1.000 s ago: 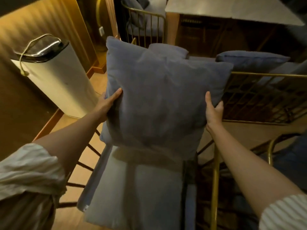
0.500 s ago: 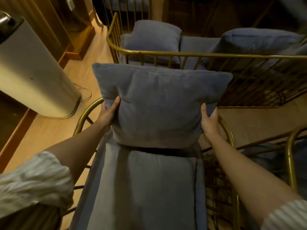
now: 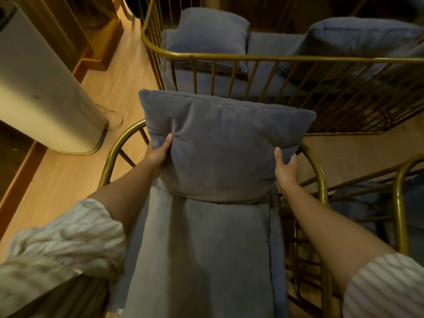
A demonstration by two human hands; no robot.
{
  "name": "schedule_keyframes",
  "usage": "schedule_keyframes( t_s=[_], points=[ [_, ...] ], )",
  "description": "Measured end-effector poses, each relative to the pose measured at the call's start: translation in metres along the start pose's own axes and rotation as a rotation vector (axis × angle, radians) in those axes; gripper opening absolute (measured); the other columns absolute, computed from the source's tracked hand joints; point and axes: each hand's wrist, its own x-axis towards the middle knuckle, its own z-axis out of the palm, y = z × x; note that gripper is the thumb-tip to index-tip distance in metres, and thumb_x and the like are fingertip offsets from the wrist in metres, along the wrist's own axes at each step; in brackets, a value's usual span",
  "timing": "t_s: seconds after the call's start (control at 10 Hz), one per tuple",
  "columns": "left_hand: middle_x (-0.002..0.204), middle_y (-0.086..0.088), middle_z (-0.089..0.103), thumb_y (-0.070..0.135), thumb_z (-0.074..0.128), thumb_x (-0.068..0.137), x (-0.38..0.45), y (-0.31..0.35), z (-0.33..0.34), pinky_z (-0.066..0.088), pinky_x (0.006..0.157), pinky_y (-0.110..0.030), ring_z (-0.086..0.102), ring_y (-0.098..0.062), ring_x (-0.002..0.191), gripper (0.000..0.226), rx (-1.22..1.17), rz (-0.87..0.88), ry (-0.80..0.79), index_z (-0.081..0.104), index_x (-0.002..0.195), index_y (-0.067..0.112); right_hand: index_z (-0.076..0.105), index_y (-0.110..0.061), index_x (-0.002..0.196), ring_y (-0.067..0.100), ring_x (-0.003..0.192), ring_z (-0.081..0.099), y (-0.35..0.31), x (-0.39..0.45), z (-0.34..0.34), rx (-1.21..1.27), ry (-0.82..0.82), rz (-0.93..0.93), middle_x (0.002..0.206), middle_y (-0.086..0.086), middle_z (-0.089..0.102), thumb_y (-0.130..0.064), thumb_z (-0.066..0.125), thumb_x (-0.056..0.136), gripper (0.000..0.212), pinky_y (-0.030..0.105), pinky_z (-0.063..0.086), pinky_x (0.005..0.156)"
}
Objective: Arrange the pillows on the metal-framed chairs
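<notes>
Pillow now lower than a second ago: was held high, now bottom edge meets seat cushion at far end of near chair. Left hand and right hand grip its side edges, fingers closed on fabric. Placement nearly done; release likely next. Two pillows sit on far chairs.

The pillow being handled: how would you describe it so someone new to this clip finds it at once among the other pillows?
Start at the nearest gold-framed chair, bottom centre, with the long grey seat cushion. The pillow stands upright at that cushion's far end, against the curved backrest. Unlike the two pillows behind the railing, it is gripped by the left hand and right hand.
</notes>
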Motion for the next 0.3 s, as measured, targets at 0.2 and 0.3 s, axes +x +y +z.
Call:
schedule_keyframes(
  t_s=[0.2,0.3],
  points=[
    [0.154,-0.009,0.04,0.046,0.063,0.093,-0.031,-0.01,-0.006,0.039,0.105,-0.052,0.038,-0.038,0.141,0.073,0.006,-0.009,0.019,0.03,0.153,0.023,0.032,-0.01,0.151,0.033,0.137,0.046,-0.017,-0.013,-0.009,-0.071,-0.009,0.072,0.151,0.013,0.046,-0.036,0.054,0.1,0.061,0.036,0.041,0.101],
    [0.152,-0.01,0.044,0.039,0.068,0.091,-0.053,-0.024,-0.013,0.044,0.102,-0.05,0.044,-0.038,0.136,0.077,0.171,0.05,-0.018,0.029,0.154,0.022,0.026,-0.007,0.153,0.035,0.14,0.042,-0.028,-0.03,-0.02,-0.152,0.009,0.054,0.155,0.015,0.04,-0.03,0.058,0.099,0.067,0.038,0.037,0.109]
  ],
)
